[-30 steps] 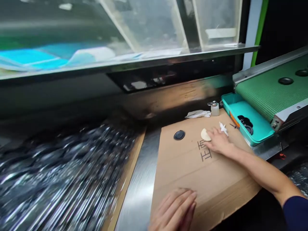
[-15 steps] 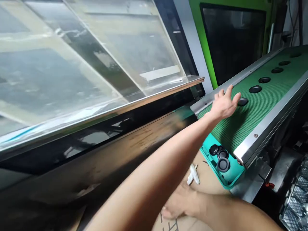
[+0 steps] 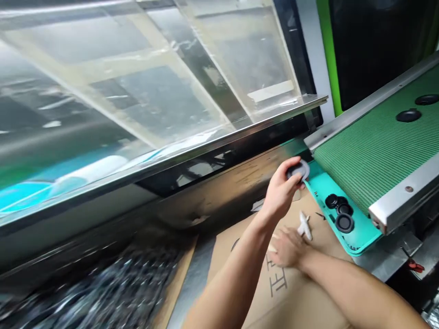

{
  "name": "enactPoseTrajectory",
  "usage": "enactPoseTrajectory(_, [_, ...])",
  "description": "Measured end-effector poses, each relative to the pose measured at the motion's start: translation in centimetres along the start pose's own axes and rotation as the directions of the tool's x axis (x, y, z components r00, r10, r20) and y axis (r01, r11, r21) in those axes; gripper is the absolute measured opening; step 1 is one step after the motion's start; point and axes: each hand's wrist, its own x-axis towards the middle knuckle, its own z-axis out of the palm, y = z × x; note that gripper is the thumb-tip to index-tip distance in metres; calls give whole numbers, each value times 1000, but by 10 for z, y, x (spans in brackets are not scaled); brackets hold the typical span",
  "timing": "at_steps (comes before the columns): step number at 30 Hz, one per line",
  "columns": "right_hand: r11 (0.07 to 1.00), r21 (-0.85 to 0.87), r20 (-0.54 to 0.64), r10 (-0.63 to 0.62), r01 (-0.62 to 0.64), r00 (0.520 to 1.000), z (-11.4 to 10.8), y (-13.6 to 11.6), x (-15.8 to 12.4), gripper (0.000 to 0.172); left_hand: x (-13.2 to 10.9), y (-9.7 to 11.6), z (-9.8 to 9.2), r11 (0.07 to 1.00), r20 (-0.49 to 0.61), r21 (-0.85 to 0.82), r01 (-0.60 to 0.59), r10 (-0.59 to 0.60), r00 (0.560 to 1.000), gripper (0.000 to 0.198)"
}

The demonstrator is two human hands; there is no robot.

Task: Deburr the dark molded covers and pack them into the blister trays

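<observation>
My left hand point(image 3: 281, 192) grips a round black cap point(image 3: 298, 172) between thumb and fingers, above the near corner of the green conveyor belt point(image 3: 380, 141). Low over the brown cardboard point(image 3: 250, 265), my right hand point(image 3: 288, 247) has its fingers curled together around something pale that I cannot make out. A small white object point(image 3: 304, 225) lies just beyond it. Several black round parts point(image 3: 344, 222) rest in the teal tray point(image 3: 365, 235) at the belt's end. Farther up the belt are two black caps point(image 3: 408, 115).
A slanted clear panel point(image 3: 219, 114) fills the upper left, its lower edge close to my left hand. The belt has a metal side rail point(image 3: 408, 188). Blurred shiny dark pieces point(image 3: 113, 288) are at the lower left. A red-handled tool point(image 3: 415, 266) lies at the lower right.
My left hand has come back from over the belt and closed on a black cap. My right hand's fingers have drawn together on the cardboard. The view has shifted left.
</observation>
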Motion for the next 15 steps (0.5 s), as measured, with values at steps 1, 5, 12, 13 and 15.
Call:
enactPoseTrajectory(1, [1000,-12,3,18,-18,1000,-5,2,0,22,-27,-10,-33,994,-63,-76,84,-89,994,50])
enactPoseTrajectory(5, [988,18,-138,151,-150,979,-20,6,3,33,-129,-58,-125,968,-390,-145,205,-247,887,75])
enactPoseTrajectory(12, [981,159,-270,-64,110,961,-5,-20,-8,37,-184,-107,-154,820,-329,-498,282,-480,813,44])
enactPoseTrajectory(13, [981,146,-241,-93,131,966,-1,-23,-9,37,-183,-108,-155,783,-289,-563,263,-485,826,43])
enactPoseTrajectory(15, [982,124,-213,-115,144,970,6,-28,-11,37,-182,-109,-156,720,-222,-646,252,-493,841,46])
